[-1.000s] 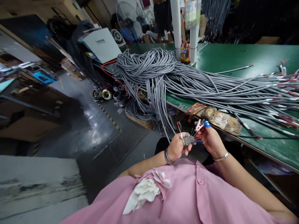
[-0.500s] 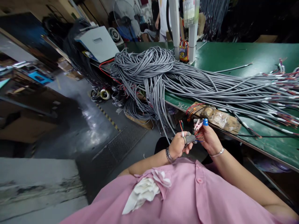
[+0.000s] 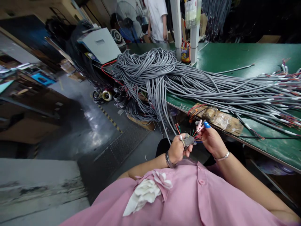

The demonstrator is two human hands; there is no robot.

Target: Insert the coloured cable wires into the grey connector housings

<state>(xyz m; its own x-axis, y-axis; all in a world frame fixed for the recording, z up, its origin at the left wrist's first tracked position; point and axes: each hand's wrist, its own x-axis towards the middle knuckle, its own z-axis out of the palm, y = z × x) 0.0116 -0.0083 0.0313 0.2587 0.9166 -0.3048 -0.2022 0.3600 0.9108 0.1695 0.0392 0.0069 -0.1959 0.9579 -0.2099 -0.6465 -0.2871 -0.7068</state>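
My left hand (image 3: 178,149) is closed around the end of a grey cable, its fingers bent in front of my body. A grey wrapped piece (image 3: 188,141) lies at its thumb and fingertips; I cannot tell whether it is tape or a finger cover. Thin coloured wires (image 3: 194,135) fan out from there toward my right hand (image 3: 213,141). That hand pinches a small pink clip (image 3: 199,126) beside the wires, and one fingertip wears a blue cover (image 3: 206,124). Its lower fingers are partly hidden. More coloured wire ends (image 3: 178,128) stick up above my left hand.
A big bundle of grey cables (image 3: 150,67) lies along the green table (image 3: 230,58), some hanging over its edge. A taped wooden block (image 3: 219,121) sits at the near edge. A grey box (image 3: 101,45) stands behind at left. A person in white (image 3: 157,20) stands beyond the table.
Both hands have shifted slightly; the left tilts a little further left, and the wires spread more between them. The person in the background has moved left into fuller view.
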